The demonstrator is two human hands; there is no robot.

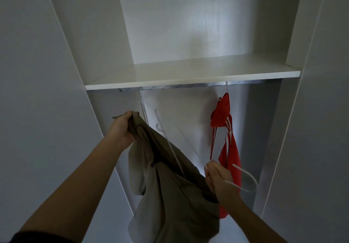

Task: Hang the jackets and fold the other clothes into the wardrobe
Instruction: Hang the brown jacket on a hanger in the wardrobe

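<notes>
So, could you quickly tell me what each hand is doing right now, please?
Left hand: closed, gripping the top of the beige jacket.
Right hand: closed, holding the white hanger against the jacket.

Garments: two, namely one khaki jacket (170, 186) and one red jacket (228, 148). White hangers: two, one white hanger (245, 176) off the rail, one hanger (226, 87) hooked on it. Shelves: one shelf (188, 78). Rails: one rail (179, 86). Hands: two
</notes>
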